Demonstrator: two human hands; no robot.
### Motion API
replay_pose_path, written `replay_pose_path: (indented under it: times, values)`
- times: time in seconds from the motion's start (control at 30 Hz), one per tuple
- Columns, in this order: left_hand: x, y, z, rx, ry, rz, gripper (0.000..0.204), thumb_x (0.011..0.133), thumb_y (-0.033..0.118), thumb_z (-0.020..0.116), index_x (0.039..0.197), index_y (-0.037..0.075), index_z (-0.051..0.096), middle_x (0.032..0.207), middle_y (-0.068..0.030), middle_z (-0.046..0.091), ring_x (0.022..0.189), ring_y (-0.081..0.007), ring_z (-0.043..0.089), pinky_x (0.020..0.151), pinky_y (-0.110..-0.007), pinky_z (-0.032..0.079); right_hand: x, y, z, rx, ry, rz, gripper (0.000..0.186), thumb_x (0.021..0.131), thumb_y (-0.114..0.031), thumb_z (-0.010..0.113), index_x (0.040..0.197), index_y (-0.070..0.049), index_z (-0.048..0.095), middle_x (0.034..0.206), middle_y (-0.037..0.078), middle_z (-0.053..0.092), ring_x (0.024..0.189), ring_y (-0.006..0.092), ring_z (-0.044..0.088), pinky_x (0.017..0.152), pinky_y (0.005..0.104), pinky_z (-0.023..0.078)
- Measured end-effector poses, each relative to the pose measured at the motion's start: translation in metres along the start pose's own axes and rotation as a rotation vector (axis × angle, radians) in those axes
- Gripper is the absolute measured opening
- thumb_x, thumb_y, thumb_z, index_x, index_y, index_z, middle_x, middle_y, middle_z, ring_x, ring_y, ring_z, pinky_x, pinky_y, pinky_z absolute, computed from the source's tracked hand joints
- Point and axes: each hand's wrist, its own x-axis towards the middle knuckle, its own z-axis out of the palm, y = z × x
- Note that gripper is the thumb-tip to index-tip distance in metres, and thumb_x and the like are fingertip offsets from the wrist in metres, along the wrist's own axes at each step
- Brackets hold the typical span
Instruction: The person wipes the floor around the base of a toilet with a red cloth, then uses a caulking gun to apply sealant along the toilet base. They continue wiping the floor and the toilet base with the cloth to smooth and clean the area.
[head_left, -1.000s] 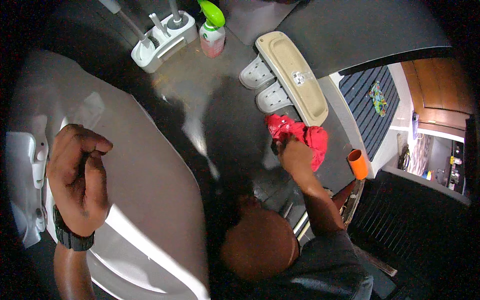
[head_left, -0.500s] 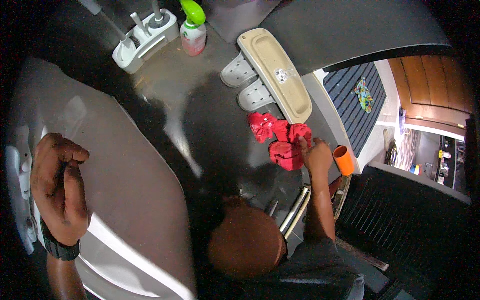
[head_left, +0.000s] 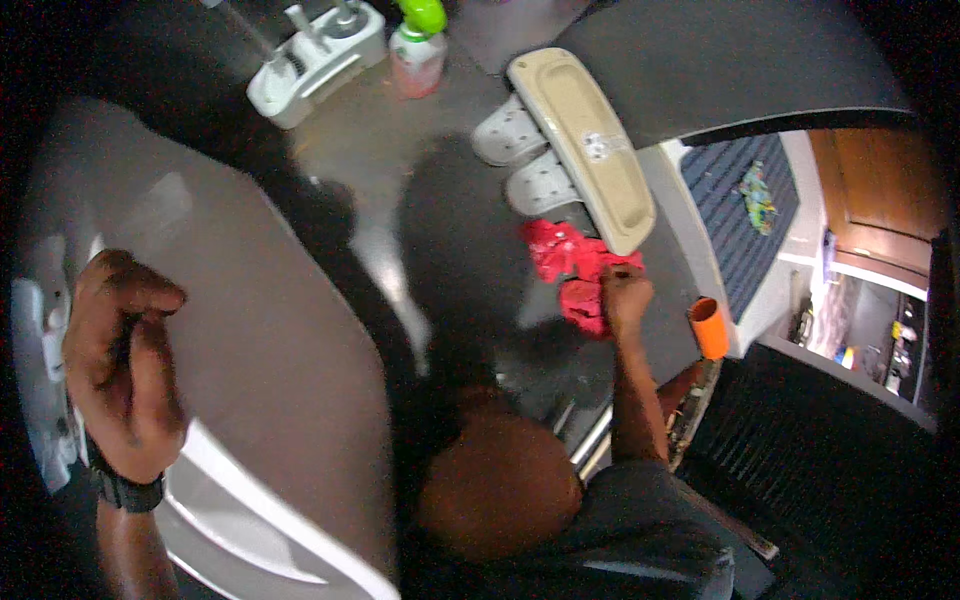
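My right hand (head_left: 627, 298) reaches down to a crumpled red cloth (head_left: 560, 248) on the dark grey floor. Its fingers are closed on the cloth's right side, hiding part of it. The cloth lies bunched in folds, close to the lower end of a long beige tray-like piece (head_left: 590, 165). Well away on the left, my left hand (head_left: 125, 365), with a dark watch above its wrist, is curled with thumb and forefinger close together. Nothing shows in it. That hand is over the edge of a grey-brown surface (head_left: 270, 340), beside a white curved rim (head_left: 270, 490).
White perforated slippers (head_left: 545, 185) sit against the beige piece. A spray bottle (head_left: 417, 65) and white brush holder (head_left: 315, 70) stand at the back. An orange cylinder (head_left: 709, 330) is right of my hand. A rounded bare knee (head_left: 500, 490) fills the lower middle. A ribbed mat (head_left: 735, 210) lies beyond the ledge.
My right hand's fingers have closed on the red cloth after being spread at its edge. The whole view has shifted, so most things appear farther right. My left hand keeps its curled pose.
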Motion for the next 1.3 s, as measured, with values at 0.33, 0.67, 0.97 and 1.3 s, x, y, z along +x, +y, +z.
replay_pose_path:
  times: [0.33,0.67,0.97,1.3]
  values:
    - [0.011,0.000,-0.010,0.085,-0.012,0.043,0.017,0.071,-0.002,0.051,0.079,0.002,0.065,0.070,-0.0104,0.057,0.069,-0.0264,0.055,0.068,-0.035,0.043,-0.030,0.017,0.001,0.312,-0.116,0.020,0.017,0.090,-0.008,0.068,0.104,0.001,0.070,0.086,0.015,0.070,0.079,0.0256,0.068,0.077,0.0347,0.053]
    - [0.008,0.004,-0.002,0.068,0.015,0.030,0.018,0.072,-0.004,0.051,0.081,0.001,0.065,0.070,-0.0096,0.058,0.070,-0.0263,0.056,0.071,-0.036,0.044,0.014,-0.119,-0.037,0.057,-0.185,-0.376,0.042,0.084,-0.019,0.072,0.122,-0.007,0.061,0.095,0.019,0.072,0.087,0.0331,0.070,0.075,0.0414,0.054]
    - [0.014,-0.002,-0.011,0.139,-0.055,0.132,0.019,0.071,-0.002,0.052,0.082,0.003,0.066,0.073,-0.0098,0.062,0.068,-0.0279,0.057,0.078,-0.038,0.047,-0.005,-0.430,0.133,0.231,-1.234,-1.168,0.075,0.085,-0.027,0.069,0.153,-0.013,0.039,0.103,0.024,0.069,0.093,0.0382,0.067,0.083,0.0451,0.053]
    - [0.010,-0.007,-0.017,0.091,-0.133,0.046,0.021,0.085,0.015,0.050,0.082,0.001,0.065,0.077,-0.0121,0.065,0.077,-0.0284,0.062,0.100,-0.051,0.043,-0.003,-0.509,0.176,0.029,-1.382,-1.075,0.087,0.079,-0.028,0.070,0.157,-0.015,0.033,0.120,0.023,0.067,0.106,0.0347,0.066,0.091,0.0468,0.052]
